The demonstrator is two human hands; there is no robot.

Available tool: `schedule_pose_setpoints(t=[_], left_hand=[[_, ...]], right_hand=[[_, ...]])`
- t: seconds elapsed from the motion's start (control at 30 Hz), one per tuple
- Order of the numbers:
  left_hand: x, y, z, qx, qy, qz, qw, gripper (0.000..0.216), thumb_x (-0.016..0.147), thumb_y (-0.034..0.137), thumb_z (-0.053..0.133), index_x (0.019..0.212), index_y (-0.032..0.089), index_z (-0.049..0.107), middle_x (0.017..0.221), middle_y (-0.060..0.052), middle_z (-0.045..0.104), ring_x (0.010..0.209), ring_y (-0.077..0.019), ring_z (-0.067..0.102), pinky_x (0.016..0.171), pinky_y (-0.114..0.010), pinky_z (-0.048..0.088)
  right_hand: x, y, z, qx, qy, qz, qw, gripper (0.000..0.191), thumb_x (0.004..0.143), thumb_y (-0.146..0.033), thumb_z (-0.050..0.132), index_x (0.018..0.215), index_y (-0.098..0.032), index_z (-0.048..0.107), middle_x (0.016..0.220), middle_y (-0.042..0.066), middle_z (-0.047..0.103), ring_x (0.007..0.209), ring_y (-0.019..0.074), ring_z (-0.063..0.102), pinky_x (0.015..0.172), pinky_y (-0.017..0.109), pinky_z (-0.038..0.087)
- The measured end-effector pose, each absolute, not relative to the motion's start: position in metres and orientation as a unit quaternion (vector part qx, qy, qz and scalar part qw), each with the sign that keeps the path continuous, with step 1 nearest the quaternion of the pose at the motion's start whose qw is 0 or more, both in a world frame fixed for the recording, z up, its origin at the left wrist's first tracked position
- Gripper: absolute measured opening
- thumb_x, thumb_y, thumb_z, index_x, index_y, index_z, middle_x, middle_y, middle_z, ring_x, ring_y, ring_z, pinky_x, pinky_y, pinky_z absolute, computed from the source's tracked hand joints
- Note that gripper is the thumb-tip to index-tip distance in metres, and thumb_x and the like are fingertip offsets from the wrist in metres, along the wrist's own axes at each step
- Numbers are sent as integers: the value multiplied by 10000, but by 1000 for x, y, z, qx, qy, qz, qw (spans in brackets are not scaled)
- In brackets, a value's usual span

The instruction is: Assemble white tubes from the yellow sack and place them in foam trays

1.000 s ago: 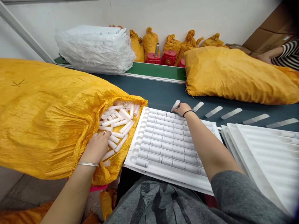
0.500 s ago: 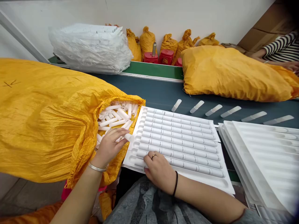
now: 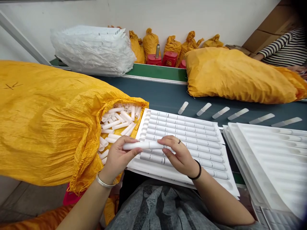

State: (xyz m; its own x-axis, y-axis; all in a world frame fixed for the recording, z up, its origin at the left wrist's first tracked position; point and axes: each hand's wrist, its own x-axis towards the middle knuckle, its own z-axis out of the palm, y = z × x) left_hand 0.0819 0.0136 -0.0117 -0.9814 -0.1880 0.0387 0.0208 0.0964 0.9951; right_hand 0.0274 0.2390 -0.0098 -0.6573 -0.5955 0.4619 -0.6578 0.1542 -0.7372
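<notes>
My left hand point(image 3: 122, 153) is closed on a short white tube piece point(image 3: 136, 145). My right hand point(image 3: 178, 156) grips a longer white tube point(image 3: 155, 145) near its end, between thumb and fingers. The two parts meet end to end, roughly level, above the white tray point(image 3: 134, 164). Whether one sits inside the other I cannot tell. Printed white tubes point(image 3: 189, 130) lie in rows in the tray's grooves; my right hand covers part of them. Beside my left hand, loose white tube pieces point(image 3: 120, 124) fill the mouth of a large yellow sack point(image 3: 59, 127).
White trays point(image 3: 266, 166) are stacked to the right. Several frosted tubular pieces point(image 3: 203, 109) line the dark belt point(image 3: 163, 92). Behind are another yellow sack point(image 3: 235, 75), a plastic-wrapped stack point(image 3: 93, 52) and red stools point(image 3: 170, 59). A person in a striped sleeve point(image 3: 278, 46) is at far right.
My right hand has lifted a tube from the tray's near side. My left hand has moved right with the short piece from the sack mouth, and the two parts now meet.
</notes>
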Motion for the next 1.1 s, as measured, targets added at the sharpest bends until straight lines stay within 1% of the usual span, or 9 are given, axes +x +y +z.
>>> schedule_pose_setpoints(t=[0.17, 0.3, 0.43, 0.6, 0.7, 0.8, 0.9, 1.0, 1.1], left_hand=[[89, 14, -2, -10, -823, -568, -26, 221, 833, 360, 603, 983, 198, 578, 834, -17, 622, 705, -139, 592, 590, -238, 467], [91, 15, -5, -60, -858, -506, 58, 199, 845, 295, 597, 1021, 213, 556, 927, -32, 611, 852, -164, 601, 670, -245, 498], [90, 13, -10, -170, -877, -423, 150, 280, 840, 174, 596, 1099, 208, 495, 997, -48, 599, 942, -159, 587, 837, -279, 490], [86, 12, -9, -247, -884, -349, 190, 291, 837, 146, 597, 1097, 193, 475, 996, -65, 600, 945, -165, 593, 846, -288, 495], [85, 12, -9, -242, -889, -344, 181, 295, 851, 174, 585, 1115, 201, 458, 994, -65, 603, 941, -176, 599, 840, -305, 501], [86, 15, -10, -202, -896, -365, 151, 297, 859, 219, 574, 1122, 210, 436, 1000, -67, 595, 930, -183, 597, 815, -310, 507], [90, 19, -13, -179, -884, -411, 134, 250, 867, 241, 555, 1086, 216, 438, 966, -60, 584, 900, -178, 594, 793, -303, 508], [92, 20, -16, -166, -879, -429, 125, 225, 874, 261, 537, 1074, 225, 441, 953, -59, 581, 898, -183, 596, 798, -313, 507], [85, 6, -21, -145, -918, -363, 63, 454, 865, 314, 542, 1267, 220, 353, 1163, -108, 548, 1075, -228, 554, 900, -376, 478]], right_hand=[[22, 240, -9, 401, -779, 482, 13, 294, 919, -178, 468, 1205, -229, 514, 1058, 79, 610, 953, 175, 575, 830, 328, 482], [21, 241, -9, 339, -804, 487, -41, 250, 925, -281, 479, 1147, -205, 566, 883, 46, 630, 741, 142, 562, 696, 282, 475], [20, 239, -9, 256, -765, 570, -152, 303, 920, -393, 477, 1078, -168, 606, 766, 27, 594, 665, 124, 539, 604, 245, 458], [18, 237, -10, 215, -712, 618, -254, 359, 917, -444, 470, 1040, -138, 610, 654, 0, 541, 585, 101, 503, 539, 217, 441], [16, 239, -7, 274, -740, 570, -228, 355, 922, -412, 470, 1147, -154, 564, 830, 44, 610, 685, 121, 553, 627, 249, 486], [16, 240, -2, 388, -770, 487, -137, 366, 920, -311, 493, 1265, -188, 486, 1095, 96, 601, 895, 160, 575, 804, 313, 488], [19, 239, 0, 453, -765, 451, -81, 313, 931, -234, 459, 1234, -172, 503, 1024, 97, 623, 911, 165, 582, 818, 309, 480], [15, 231, -3, 488, -766, 410, -80, 317, 930, -251, 469, 1230, -157, 509, 995, 96, 641, 889, 167, 596, 798, 296, 486], [-16, 217, -11, 500, -815, 285, -68, 289, 896, -293, 528, 1133, -141, 591, 992, 116, 639, 905, 208, 587, 826, 335, 471]])
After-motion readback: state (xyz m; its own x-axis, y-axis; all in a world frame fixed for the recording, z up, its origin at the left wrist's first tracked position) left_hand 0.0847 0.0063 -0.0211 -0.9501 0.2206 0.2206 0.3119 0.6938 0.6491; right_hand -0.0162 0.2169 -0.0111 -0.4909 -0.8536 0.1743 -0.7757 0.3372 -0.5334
